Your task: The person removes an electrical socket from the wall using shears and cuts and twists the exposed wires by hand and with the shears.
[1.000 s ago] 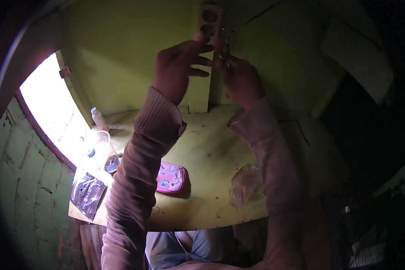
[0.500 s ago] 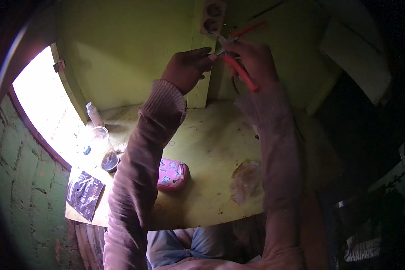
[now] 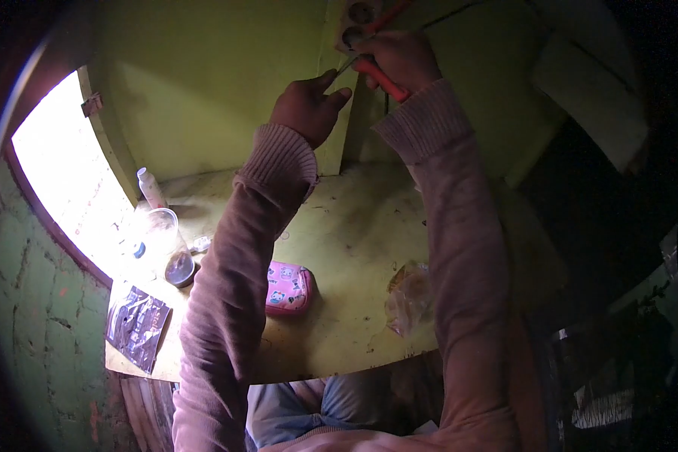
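Observation:
Red-handled pliers (image 3: 382, 78) are in my right hand (image 3: 401, 59), whose fingers wrap round them just below a double wall socket (image 3: 351, 35). Lower and to the left is my left hand (image 3: 309, 108), its thumb and index finger close together near a thin strand or metal tip. What that strand is, I cannot make out. A dark cable hangs below my right hand along the wall post.
On the wooden table (image 3: 339, 226) lie a pink pencil case (image 3: 288, 288), a clear plastic bag (image 3: 409, 300) and a dark packet (image 3: 138, 328). A white bottle (image 3: 151, 187), a clear cup (image 3: 163, 229) and a dark-filled container (image 3: 180, 269) stand by the bright window.
My right hand has taken up the red-handled pliers in a changed grip and moved up towards the socket. My left hand has dropped slightly, its fingers now drawn in more.

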The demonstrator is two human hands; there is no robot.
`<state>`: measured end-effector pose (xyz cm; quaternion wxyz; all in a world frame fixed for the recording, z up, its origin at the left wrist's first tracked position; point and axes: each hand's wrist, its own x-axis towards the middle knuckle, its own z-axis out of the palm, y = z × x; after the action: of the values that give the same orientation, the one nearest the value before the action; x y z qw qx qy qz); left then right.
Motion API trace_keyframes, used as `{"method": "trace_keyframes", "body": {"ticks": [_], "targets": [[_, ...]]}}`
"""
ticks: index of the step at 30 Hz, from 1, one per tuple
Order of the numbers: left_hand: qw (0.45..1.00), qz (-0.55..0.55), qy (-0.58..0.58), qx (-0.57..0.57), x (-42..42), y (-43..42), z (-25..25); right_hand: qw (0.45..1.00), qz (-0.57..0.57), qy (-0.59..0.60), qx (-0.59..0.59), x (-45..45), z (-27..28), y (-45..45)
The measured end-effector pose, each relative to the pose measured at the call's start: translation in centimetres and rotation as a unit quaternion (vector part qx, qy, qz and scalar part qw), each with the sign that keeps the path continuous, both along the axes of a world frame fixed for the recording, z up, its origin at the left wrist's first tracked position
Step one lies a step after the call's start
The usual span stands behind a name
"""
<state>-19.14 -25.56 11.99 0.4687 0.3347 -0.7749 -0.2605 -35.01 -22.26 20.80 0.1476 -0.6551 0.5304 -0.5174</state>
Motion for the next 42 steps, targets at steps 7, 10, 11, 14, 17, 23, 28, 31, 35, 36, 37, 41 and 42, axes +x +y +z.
{"method": "trace_keyframes", "body": {"ticks": [7,10,11,14,17,23,28,31,35,36,37,41,42], "targets": [[0.997,0.023,-0.053,-0.044,0.2,0.1,0.3,0.999,0.017,-0.037,0.003,-0.6,-0.3,-0.8],[1.0,-0.001,-0.017,-0.021,0.0,-0.2,-0.2,0.999,0.028,-0.036,-0.015,-0.4,-0.4,-0.2],[0.999,0.003,-0.024,-0.029,-0.1,-0.4,-0.3,0.999,0.025,-0.037,-0.015,-0.2,-0.5,-0.2],[0.999,0.003,-0.027,-0.047,-0.1,-0.9,-0.5,0.998,0.018,-0.058,-0.022,0.3,-0.7,-0.1],[0.999,0.002,-0.027,-0.044,0.3,-1.0,-0.3,0.999,-0.006,-0.046,-0.021,0.3,-0.5,-0.3],[1.0,0.005,-0.006,-0.018,1.2,0.0,1.0,0.938,-0.057,0.336,-0.06,-0.8,0.9,-1.8],[0.997,0.004,0.073,-0.029,2.3,-3.5,0.6,0.885,-0.258,0.384,-0.05,2.4,3.2,-1.3],[0.975,0.078,0.204,-0.045,3.0,-1.3,2.8,0.855,-0.177,0.485,0.043,4.0,5.4,2.0],[0.864,0.304,0.099,-0.39,2.8,1.5,4.9,0.698,-0.218,0.681,0.025,4.7,5.2,1.8],[0.864,0.302,0.098,-0.39,2.9,1.2,5.0,0.678,-0.179,0.709,-0.069,4.1,5.0,1.2],[0.918,0.263,-0.024,-0.297,2.9,0.2,5.1,0.65,-0.138,0.729,-0.162,3.5,4.9,0.8],[0.916,0.217,-0.246,-0.229,1.0,-1.5,3.9,0.624,-0.168,0.763,-0.031,6.6,6.8,3.6],[0.907,0.231,-0.252,-0.244,0.5,-1.2,3.7,0.65,-0.177,0.739,-0.016,6.9,6.8,3.4]]}}
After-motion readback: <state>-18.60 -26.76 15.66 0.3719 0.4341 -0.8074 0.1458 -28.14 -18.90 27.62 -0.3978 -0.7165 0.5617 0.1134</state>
